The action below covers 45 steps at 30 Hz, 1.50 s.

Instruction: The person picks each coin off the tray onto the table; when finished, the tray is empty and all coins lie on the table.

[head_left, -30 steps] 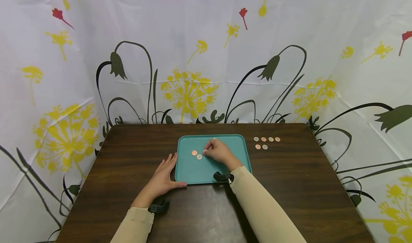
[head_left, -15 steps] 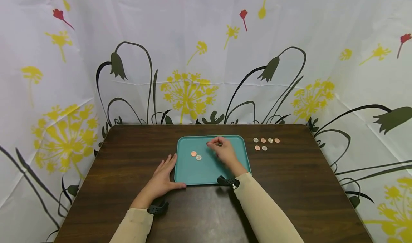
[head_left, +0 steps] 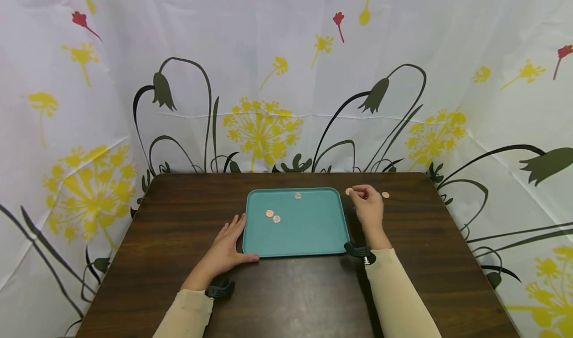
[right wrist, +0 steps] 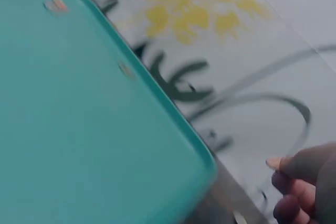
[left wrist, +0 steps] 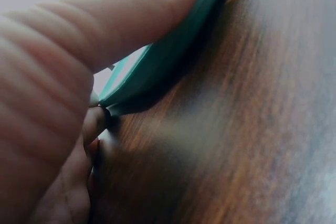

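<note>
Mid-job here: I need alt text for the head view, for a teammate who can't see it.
A person's right hand pinches a copper-colored coin just right of a teal tray on a dark wooden table. The left hand rests at the tray's near-left corner; three coins lie inside.

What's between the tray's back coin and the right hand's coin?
Bare tray, its rim, then table lie between the silver coin and the pinched copper coin in the head view.

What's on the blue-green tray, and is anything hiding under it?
A copper coin, a silvery coin beside it and another silvery coin farther back. The tray covers whatever is underneath, so I can't tell.
</note>
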Motion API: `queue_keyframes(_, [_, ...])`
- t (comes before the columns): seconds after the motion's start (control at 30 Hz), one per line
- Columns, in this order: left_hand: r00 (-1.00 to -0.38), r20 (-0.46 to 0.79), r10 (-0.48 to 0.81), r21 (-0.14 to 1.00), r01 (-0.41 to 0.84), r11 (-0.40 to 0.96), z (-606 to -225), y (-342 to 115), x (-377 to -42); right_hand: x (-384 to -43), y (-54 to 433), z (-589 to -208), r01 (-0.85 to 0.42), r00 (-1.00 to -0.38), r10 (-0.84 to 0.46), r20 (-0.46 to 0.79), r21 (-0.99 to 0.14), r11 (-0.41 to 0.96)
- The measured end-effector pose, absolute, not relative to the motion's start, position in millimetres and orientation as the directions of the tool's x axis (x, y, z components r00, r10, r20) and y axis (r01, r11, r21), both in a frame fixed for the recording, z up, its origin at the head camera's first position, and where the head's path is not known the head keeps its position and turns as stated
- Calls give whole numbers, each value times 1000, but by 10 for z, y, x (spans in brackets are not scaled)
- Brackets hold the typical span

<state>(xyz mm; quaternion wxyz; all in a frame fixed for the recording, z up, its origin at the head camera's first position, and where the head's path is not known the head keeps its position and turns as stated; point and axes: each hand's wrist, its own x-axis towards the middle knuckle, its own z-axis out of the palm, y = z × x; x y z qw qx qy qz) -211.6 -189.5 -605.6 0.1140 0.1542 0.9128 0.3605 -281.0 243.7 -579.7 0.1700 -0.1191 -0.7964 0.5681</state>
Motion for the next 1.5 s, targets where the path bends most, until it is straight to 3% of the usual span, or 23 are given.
queue_keyframes(0.2, [-925, -89, 368, 694, 207, 690, -6055, -1887, -2136, -2724, 2990, -5868, 123, -837, 546, 24, -965, 230])
queue_keyframes(0.4, [-926, -84, 367, 701, 207, 683, -6062, -1905, -2126, -2725, 3218, -5944, 245, -825, 547, -141, -962, 121])
queue_keyframes(0.77, [-927, -81, 366, 699, 210, 684, -6054, -1916, -2106, -2775, 3201, -6026, 277, -823, 562, -84, -923, 268])
queue_keyframes(1.2, [-928, -92, 360, 696, 199, 690, -6062, -1923, -2075, -2754, 3171, -6078, 285, -827, 556, -84, -915, 286])
queue_keyframes(1.5, [-926, -91, 365, 692, 205, 693, -6034, -1909, -2093, -2726, 3182, -6060, 262, -809, 568, -153, -958, 115])
